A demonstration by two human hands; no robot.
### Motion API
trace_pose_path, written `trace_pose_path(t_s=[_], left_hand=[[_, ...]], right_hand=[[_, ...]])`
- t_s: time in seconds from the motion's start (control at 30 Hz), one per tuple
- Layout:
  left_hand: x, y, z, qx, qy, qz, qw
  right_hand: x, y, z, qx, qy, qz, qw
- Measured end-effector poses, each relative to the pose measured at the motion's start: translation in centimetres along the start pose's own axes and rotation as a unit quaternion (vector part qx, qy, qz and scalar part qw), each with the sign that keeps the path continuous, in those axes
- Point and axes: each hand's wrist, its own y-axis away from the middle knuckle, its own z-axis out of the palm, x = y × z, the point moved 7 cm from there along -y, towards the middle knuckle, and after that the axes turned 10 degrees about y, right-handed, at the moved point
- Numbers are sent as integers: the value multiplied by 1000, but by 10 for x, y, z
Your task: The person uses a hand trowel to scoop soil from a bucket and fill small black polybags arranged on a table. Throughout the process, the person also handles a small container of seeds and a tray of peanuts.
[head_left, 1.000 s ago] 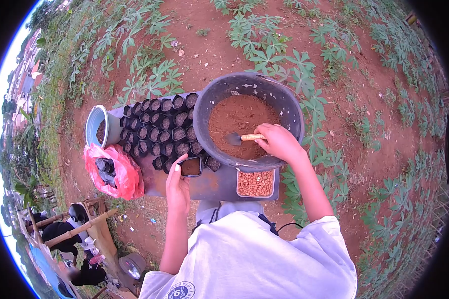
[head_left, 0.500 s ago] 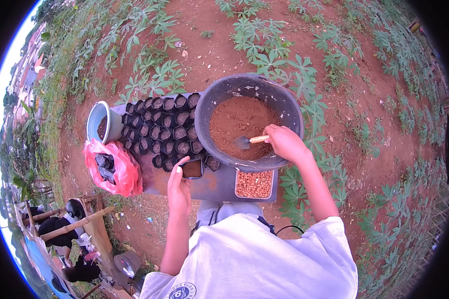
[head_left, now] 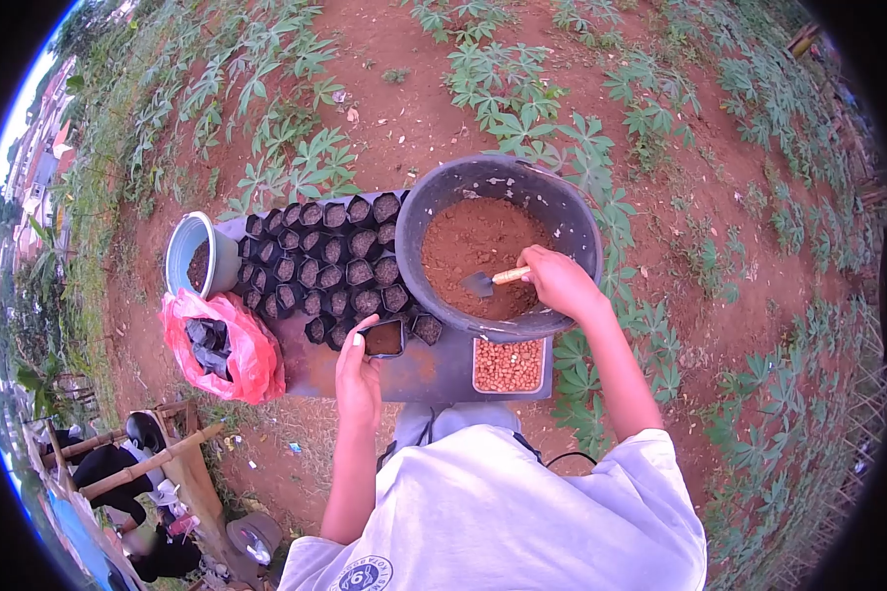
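My right hand (head_left: 560, 284) is closed round the wooden handle of a small hand trowel (head_left: 480, 284). The trowel's blade rests on reddish-brown soil (head_left: 483, 236) inside a large black tub (head_left: 416, 202). Low on the tub's near left side, my left hand (head_left: 358, 379) grips a black seedling bag (head_left: 385, 339) by its edge, thumb at the rim. Brown soil shows within that bag. Beyond it stand rows of similar black seedling bags (head_left: 333, 250) filled with darker soil.
A tray of small tan pellets (head_left: 510, 365) sits at the table's (head_left: 409, 379) near right. Left are a light-blue bucket (head_left: 189, 241) with soil and a pink plastic bag (head_left: 264, 360) holding black plastic. Leafy plants (head_left: 591, 158) grow around; people sit by a bamboo structure (head_left: 158, 458) at lower left.
The view has shifted slightly, so the table and its things appear a little lower. Both hands keep their grips, and the trowel stays on the soil.
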Motion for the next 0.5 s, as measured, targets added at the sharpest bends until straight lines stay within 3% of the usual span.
trace_pose_path(t_s=[0.5], left_hand=[[12,-44,-15,-85,55,-14,995]], right_hand=[[-2,3,10,4,-6,94,996]])
